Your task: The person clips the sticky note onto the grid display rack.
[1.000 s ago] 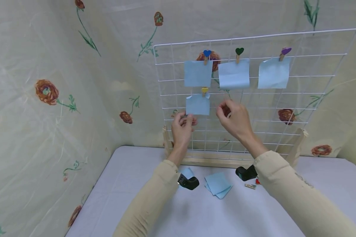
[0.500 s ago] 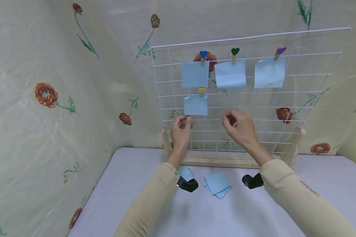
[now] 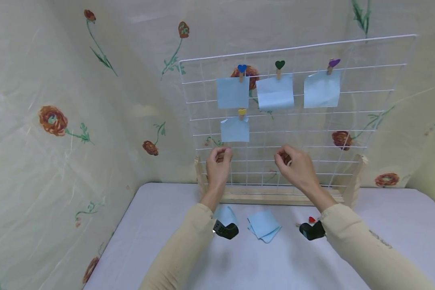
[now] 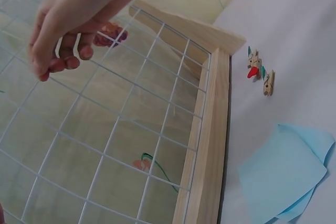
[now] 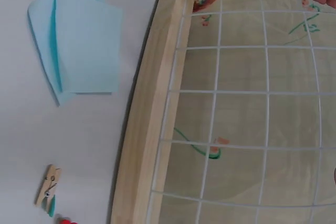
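Note:
My left hand [image 3: 218, 167] hovers in front of the wire grid [image 3: 261, 160], just below a blue paper note [image 3: 235, 129] pinned by a yellow heart clothespin [image 3: 242, 113]. Its fingers are loosely curled and hold nothing. To the right of that note, my right hand [image 3: 296, 167] also hangs before the wires. In the left wrist view the right hand [image 4: 79, 24] shows relaxed, bent fingers with nothing between them. Three more notes hang in the upper row, under a blue heart clothespin [image 3: 241, 69], a green heart clothespin [image 3: 279, 65] and a purple heart clothespin [image 3: 333, 64].
A wooden stand [image 3: 261, 197] holds the grid upright on the white-covered table [image 3: 253, 266]. Loose blue notes [image 3: 264, 224] lie in front of it, with another note [image 3: 226, 215] to their left. Several clothespins [image 4: 268, 83] lie at the right. A floral curtain [image 3: 123, 100] hangs behind.
Both hands have moved down, away from the note under the yellow heart clothespin, and the right hand has also drawn off to the right. The hanging notes stay in place; the head view has shifted slightly.

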A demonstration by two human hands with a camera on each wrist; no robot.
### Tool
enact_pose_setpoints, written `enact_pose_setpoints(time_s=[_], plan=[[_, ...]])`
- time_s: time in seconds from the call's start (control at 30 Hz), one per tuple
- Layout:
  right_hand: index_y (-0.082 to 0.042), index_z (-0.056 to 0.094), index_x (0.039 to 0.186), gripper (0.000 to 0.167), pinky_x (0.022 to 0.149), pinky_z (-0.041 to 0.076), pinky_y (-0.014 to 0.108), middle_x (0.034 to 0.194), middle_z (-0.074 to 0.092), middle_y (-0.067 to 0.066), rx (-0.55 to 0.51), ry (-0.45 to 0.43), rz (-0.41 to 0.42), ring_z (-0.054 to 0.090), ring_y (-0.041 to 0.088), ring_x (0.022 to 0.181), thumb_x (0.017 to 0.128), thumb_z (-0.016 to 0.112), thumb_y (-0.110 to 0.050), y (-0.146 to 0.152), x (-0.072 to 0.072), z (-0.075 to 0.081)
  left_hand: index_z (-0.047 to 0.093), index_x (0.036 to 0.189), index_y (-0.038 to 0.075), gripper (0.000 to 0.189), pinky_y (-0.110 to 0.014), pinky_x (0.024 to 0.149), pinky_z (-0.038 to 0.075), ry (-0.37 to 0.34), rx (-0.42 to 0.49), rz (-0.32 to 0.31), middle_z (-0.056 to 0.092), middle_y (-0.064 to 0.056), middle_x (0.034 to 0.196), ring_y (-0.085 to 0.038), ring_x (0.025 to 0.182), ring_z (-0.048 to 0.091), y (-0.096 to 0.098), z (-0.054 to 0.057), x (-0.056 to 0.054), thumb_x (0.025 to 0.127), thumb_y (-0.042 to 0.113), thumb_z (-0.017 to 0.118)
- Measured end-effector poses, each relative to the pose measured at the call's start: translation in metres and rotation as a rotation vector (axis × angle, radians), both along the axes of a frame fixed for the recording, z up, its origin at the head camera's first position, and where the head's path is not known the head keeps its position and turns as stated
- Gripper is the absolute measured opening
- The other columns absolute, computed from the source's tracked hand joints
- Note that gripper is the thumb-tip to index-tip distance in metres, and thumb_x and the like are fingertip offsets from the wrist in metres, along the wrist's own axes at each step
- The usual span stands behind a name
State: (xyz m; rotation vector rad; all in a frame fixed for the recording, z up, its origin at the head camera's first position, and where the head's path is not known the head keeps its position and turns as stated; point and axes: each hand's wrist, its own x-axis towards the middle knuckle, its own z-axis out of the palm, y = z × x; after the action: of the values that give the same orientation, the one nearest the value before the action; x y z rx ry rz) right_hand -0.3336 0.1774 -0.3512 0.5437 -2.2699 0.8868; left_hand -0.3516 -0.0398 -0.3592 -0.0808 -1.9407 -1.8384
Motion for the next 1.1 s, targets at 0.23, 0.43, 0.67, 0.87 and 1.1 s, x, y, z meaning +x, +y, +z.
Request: enact_pose_setpoints(time_s=[0.23,0.43,0.67,0.87,1.1], plan=[[-0.003,0.064,0.088,0.008,0.056,0.042,0.015,0.071,0.062,0.006,-0.004,-0.005,0.014,0.053,0.013,0.064,0.09,0.057,-0.007,0.009,0.004,-0.012,0.065,0.102,0.008,0.018,-0.025,0.081,0.048,-0.006,-0.029,-0.008,0.065,-0.008,0.094,-0.014,0.085,0.058,-0.003,-0.007,0.003,0.093,0.023,0.06],[-0.004,0.064,0.092,0.01,0.055,0.043,0.018,0.074,0.062,0.005,0.016,-0.065,-0.016,0.053,0.013,0.066,0.091,0.057,-0.011,0.015,0.01,-0.022,0.065,0.103,0.01,0.019,-0.025,0.079,0.048,-0.043,-0.062,-0.002,0.065,-0.007,0.096,-0.013,0.086,0.058,-0.004,-0.016,0.004,0.093,0.025,0.06],[-0.004,0.065,0.091,0.009,0.053,0.043,0.019,0.073,0.063,0.006,0.015,-0.082,-0.022,0.054,0.015,0.064,0.092,0.058,-0.01,0.02,0.014,-0.03,0.065,0.104,0.011,0.019,-0.027,0.08,0.049,-0.06,-0.09,-0.021,0.065,-0.006,0.098,-0.015,0.089,0.058,-0.005,-0.02,0.007,0.093,0.025,0.06],[-0.004,0.064,0.092,0.011,0.055,0.044,0.019,0.075,0.063,0.006,0.016,-0.134,-0.03,0.053,0.015,0.066,0.093,0.056,-0.011,0.025,0.017,-0.037,0.066,0.103,0.014,0.017,-0.026,0.078,0.047,-0.111,-0.113,-0.032,0.065,-0.003,0.098,-0.015,0.09,0.057,-0.004,-0.025,0.008,0.093,0.026,0.06],[-0.003,0.064,0.094,0.011,0.056,0.044,0.019,0.076,0.063,0.006,0.03,-0.163,-0.032,0.054,0.016,0.069,0.093,0.057,-0.011,0.033,0.023,-0.048,0.065,0.103,0.013,0.017,-0.024,0.077,0.047,-0.123,-0.144,-0.043,0.064,-0.004,0.097,-0.014,0.089,0.058,-0.002,-0.034,0.01,0.093,0.026,0.06]])
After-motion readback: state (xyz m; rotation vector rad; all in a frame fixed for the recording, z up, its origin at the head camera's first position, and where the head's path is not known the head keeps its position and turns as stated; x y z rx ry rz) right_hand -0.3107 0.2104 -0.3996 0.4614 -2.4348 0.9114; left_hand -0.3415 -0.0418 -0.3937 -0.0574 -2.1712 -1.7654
